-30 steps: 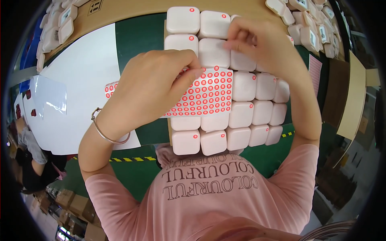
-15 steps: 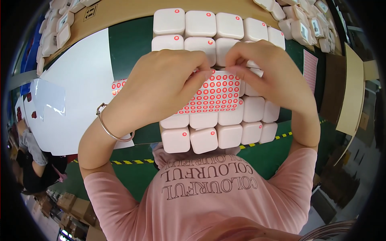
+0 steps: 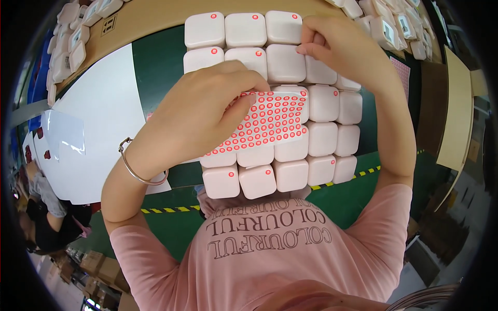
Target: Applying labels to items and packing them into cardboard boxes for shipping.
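Between the thumb and fingers of my left hand [image 3: 199, 111] is a white sheet of small round red stickers [image 3: 272, 119], held by its upper edge above the boxes. My right hand [image 3: 345, 46] has thumb and forefinger pinched together at the upper right corner of a plain box [image 3: 285, 65] in the second row. Whatever sits in that pinch is too small to make out. Pale pink, rounded square boxes stand in close rows under both hands. Several carry one red dot at the upper right corner, such as the back-row box [image 3: 245, 29]; others show none.
A white board or sheet [image 3: 98, 124] covers the table's left side. Brown cardboard [image 3: 155, 20] runs along the back, with piled pink boxes [image 3: 386, 31] at far right and more at far left. Another sticker sheet [image 3: 400, 72] lies right. A co-worker [image 3: 52, 212] is at lower left.
My right hand has left the sheet's edge and moved up and right to a second-row box. The left hand still holds the sheet and has shifted slightly left.
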`<action>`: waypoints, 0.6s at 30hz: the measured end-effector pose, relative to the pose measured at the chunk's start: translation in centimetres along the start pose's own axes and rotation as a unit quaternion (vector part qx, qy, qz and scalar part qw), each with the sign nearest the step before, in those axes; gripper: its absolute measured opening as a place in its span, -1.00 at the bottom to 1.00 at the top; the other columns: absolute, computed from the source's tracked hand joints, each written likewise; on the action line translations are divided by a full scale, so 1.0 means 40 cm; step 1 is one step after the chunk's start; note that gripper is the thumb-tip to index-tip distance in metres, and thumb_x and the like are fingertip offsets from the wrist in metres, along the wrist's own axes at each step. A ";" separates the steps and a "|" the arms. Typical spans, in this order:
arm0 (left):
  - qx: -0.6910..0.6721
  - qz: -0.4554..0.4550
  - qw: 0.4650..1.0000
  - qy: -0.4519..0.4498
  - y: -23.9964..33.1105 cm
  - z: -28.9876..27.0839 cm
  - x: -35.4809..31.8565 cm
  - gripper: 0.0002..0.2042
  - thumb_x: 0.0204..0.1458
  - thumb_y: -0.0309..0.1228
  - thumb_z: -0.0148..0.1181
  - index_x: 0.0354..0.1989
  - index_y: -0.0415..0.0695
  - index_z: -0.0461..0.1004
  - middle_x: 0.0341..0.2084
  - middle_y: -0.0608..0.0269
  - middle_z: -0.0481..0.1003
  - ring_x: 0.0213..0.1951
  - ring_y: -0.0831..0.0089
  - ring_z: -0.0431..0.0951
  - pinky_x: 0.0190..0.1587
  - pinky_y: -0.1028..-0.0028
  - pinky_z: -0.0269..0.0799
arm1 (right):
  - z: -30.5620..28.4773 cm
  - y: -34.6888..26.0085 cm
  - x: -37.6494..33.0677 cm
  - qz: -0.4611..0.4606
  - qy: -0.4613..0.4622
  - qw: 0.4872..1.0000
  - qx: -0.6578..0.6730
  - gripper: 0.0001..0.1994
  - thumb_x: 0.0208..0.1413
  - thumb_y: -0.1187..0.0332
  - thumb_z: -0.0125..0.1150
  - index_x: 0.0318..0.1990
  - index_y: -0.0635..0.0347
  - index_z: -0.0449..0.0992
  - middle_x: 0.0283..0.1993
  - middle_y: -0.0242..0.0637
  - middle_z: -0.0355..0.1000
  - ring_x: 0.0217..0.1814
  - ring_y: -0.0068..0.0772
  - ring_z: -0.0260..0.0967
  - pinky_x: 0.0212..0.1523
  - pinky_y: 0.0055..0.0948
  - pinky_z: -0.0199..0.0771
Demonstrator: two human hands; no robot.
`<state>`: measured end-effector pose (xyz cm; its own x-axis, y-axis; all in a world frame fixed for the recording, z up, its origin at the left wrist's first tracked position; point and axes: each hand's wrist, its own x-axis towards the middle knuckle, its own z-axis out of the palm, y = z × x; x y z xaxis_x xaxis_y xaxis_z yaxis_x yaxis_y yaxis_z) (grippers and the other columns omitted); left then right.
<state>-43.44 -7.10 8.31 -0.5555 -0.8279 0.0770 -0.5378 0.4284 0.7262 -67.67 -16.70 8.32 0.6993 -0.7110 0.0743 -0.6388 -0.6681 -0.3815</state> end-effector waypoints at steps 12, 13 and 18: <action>-0.254 -0.133 0.957 -0.051 0.047 0.039 0.046 -0.71 0.11 -0.66 0.09 -0.08 -0.16 0.16 -0.42 0.27 0.48 -0.40 0.69 0.43 -0.39 0.65 0.36 | -0.026 -0.120 -0.129 -0.058 0.019 0.992 0.114 -0.86 -0.04 0.44 0.33 -0.37 0.21 0.47 -0.44 -0.33 0.44 -0.42 -0.31 0.41 -0.36 -0.40 0.36; -0.254 -0.131 0.957 -0.051 0.051 0.041 0.051 -0.71 0.11 -0.66 0.09 -0.08 -0.16 0.16 -0.42 0.27 0.48 -0.40 0.69 0.43 -0.39 0.65 0.36 | -0.031 -0.120 -0.138 -0.055 0.011 0.994 0.089 -0.87 -0.05 0.46 0.32 -0.36 0.20 0.47 -0.42 -0.30 0.45 -0.39 -0.24 0.41 -0.34 -0.36 0.37; -0.269 -0.137 0.951 -0.061 0.060 0.059 0.072 -0.70 0.11 -0.66 0.10 -0.12 -0.15 0.11 -0.42 0.24 0.49 -0.34 0.67 0.46 -0.35 0.64 0.41 | -0.045 -0.104 -0.162 -0.057 -0.005 0.997 0.044 -0.86 -0.07 0.52 0.29 -0.32 0.20 0.47 -0.38 -0.26 0.46 -0.33 -0.19 0.43 -0.30 -0.33 0.40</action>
<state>-47.82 -7.60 8.67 -0.5290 -0.8191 -0.2221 -0.2888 -0.0723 0.9547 -70.11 -9.71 11.09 0.7695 -0.6286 0.1128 -0.5242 -0.7225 -0.4508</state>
